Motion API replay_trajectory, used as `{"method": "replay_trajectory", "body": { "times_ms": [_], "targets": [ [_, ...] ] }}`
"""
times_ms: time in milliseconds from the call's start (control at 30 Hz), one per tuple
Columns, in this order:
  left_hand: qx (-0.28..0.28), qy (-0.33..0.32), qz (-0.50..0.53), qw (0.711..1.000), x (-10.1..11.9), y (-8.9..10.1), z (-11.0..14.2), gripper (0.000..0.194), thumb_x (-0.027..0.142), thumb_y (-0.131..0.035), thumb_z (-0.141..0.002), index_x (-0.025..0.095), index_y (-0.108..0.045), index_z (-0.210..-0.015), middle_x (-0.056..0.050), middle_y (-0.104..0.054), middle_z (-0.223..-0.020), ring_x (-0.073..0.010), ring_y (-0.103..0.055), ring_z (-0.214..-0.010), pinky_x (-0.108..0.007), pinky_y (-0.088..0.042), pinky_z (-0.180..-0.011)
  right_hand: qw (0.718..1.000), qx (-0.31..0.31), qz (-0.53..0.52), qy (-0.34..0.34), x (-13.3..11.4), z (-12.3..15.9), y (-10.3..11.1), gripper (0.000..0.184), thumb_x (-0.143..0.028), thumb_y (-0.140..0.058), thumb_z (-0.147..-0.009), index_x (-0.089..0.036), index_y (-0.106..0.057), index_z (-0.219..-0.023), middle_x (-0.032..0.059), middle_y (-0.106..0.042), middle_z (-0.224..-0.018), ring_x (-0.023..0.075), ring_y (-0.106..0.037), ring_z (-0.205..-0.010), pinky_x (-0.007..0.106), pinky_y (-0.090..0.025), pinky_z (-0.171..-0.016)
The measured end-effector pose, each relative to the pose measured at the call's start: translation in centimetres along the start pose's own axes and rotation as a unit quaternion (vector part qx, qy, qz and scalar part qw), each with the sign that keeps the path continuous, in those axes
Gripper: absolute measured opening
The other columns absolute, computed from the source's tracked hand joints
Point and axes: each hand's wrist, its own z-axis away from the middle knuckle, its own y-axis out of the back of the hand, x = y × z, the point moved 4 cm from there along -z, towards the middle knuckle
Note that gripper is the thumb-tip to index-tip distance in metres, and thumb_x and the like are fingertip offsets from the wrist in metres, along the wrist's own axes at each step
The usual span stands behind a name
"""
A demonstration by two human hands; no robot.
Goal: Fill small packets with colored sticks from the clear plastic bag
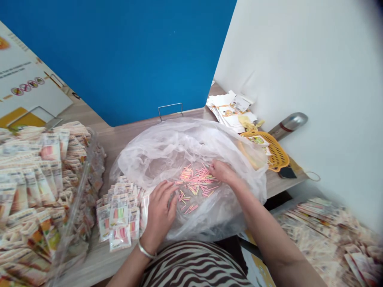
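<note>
A large clear plastic bag (140,153) lies spread on the table, its mouth wide. Inside it is a loose heap of short pink, yellow and green sticks (196,187). My right hand (223,171) reaches into the bag at the heap's right side, its fingers curled together on some of the sticks; the fingertips are partly hidden. Over the bag's left edge rests my left hand (161,205), fingers stretched out, palm down, and nothing shows in it. Small printed sachets with coloured sticks in them (119,211) are piled just left of that hand.
At the left stands a clear container (83,187) crammed with packets. A yellow basket (277,149), a metal cylinder (290,123) and a stack of printed cards (230,109) are at the back right. More packets (329,235) fill the lower right. A blue panel (125,59) rises behind.
</note>
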Motion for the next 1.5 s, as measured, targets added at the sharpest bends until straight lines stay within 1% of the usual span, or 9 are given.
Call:
{"method": "replay_trajectory", "body": {
  "times_ms": [133,267,367,500,800,967,1167,1333,1500],
  "targets": [
    [-0.124,-0.040,0.021,0.991,1.5,-4.6,-4.3,0.022,0.018,-0.050,-0.100,0.021,-0.066,-0.114,-0.007,-0.071,-0.116,-0.0226,-0.062,-0.115,-0.044,-0.049,-0.103,0.990,-0.019,-0.137,0.035,1.4,1.0,0.8,0.013,-0.029,-0.039,-0.090,-0.023,-0.044,-0.079,0.0003,-0.061,-0.072,0.0156,-0.056,-0.067,0.027,-0.042,-0.062],
    [-0.196,-0.082,-0.020,0.977,2.8,-9.1,-8.8,0.023,0.013,-0.052,-0.097,0.019,-0.068,-0.111,-0.008,-0.070,-0.114,-0.0240,-0.061,-0.112,-0.043,-0.050,-0.099,0.911,-0.016,-0.412,0.012,3.0,2.5,0.7,0.018,-0.042,-0.046,-0.084,-0.024,-0.046,-0.087,-0.0044,-0.053,-0.066,0.0136,-0.047,-0.054,0.026,-0.037,-0.053],
    [-0.233,-0.108,-0.056,0.965,3.1,-10.7,-10.3,0.017,0.014,-0.056,-0.095,0.018,-0.069,-0.104,-0.008,-0.070,-0.109,-0.0251,-0.060,-0.106,-0.041,-0.050,-0.093,0.913,0.058,-0.404,0.005,3.7,3.8,1.4,0.017,-0.041,-0.048,-0.083,-0.024,-0.047,-0.081,-0.0047,-0.049,-0.065,0.0140,-0.044,-0.057,0.027,-0.037,-0.056],
    [-0.252,-0.094,-0.062,0.961,2.3,-10.1,-10.0,0.014,0.013,-0.054,-0.095,0.018,-0.067,-0.095,-0.007,-0.067,-0.098,-0.0232,-0.060,-0.098,-0.037,-0.050,-0.089,0.965,0.111,-0.229,0.056,2.3,5.7,2.0,0.014,-0.035,-0.048,-0.088,-0.023,-0.049,-0.080,-0.0015,-0.055,-0.071,0.0167,-0.050,-0.068,0.028,-0.037,-0.064],
    [-0.276,-0.031,-0.078,0.958,1.4,-7.2,-7.0,0.017,0.013,-0.052,-0.096,0.019,-0.068,-0.098,-0.007,-0.067,-0.098,-0.0223,-0.061,-0.095,-0.037,-0.050,-0.087,0.993,-0.030,0.081,0.075,-3.8,5.3,-2.6,0.021,-0.019,-0.045,-0.096,-0.020,-0.061,-0.109,0.0117,-0.071,-0.107,0.0239,-0.067,-0.091,0.030,-0.040,-0.072],
    [-0.314,-0.071,-0.080,0.943,1.4,-7.2,-4.1,0.013,0.016,-0.059,-0.094,0.021,-0.068,-0.100,-0.006,-0.066,-0.105,-0.0236,-0.057,-0.103,-0.039,-0.046,-0.090,0.994,-0.015,-0.073,0.078,-1.7,4.5,-2.4,0.012,-0.028,-0.050,-0.094,-0.021,-0.057,-0.086,0.0043,-0.066,-0.082,0.0199,-0.060,-0.077,0.029,-0.039,-0.068],
    [-0.292,-0.064,-0.101,0.949,0.7,-7.3,-2.6,0.011,0.018,-0.053,-0.098,0.018,-0.063,-0.093,-0.006,-0.065,-0.102,-0.0233,-0.054,-0.099,-0.039,-0.044,-0.089,0.908,-0.003,-0.418,0.040,3.0,5.8,-0.4,0.036,-0.054,-0.038,-0.099,-0.024,-0.047,-0.080,-0.0027,-0.054,-0.068,0.0150,-0.050,-0.059,0.028,-0.042,-0.059],
    [-0.317,-0.097,-0.115,0.936,1.3,-6.8,-3.1,0.010,0.016,-0.054,-0.097,0.020,-0.064,-0.099,-0.006,-0.065,-0.102,-0.0250,-0.054,-0.102,-0.040,-0.043,-0.089,0.975,0.068,-0.210,0.015,3.2,6.6,0.5,0.027,-0.042,-0.035,-0.099,-0.024,-0.047,-0.083,0.0008,-0.060,-0.071,0.0193,-0.056,-0.066,0.031,-0.040,-0.064],
    [-0.330,-0.121,-0.158,0.923,1.9,-6.5,-2.8,0.013,0.013,-0.050,-0.097,0.016,-0.062,-0.100,-0.009,-0.064,-0.104,-0.0268,-0.054,-0.102,-0.042,-0.043,-0.091,1.000,0.001,-0.001,0.013,1.1,7.2,-0.5,0.011,-0.027,-0.049,-0.095,-0.021,-0.054,-0.103,0.0102,-0.072,-0.107,0.0250,-0.068,-0.093,0.031,-0.041,-0.071]
  ]
}}
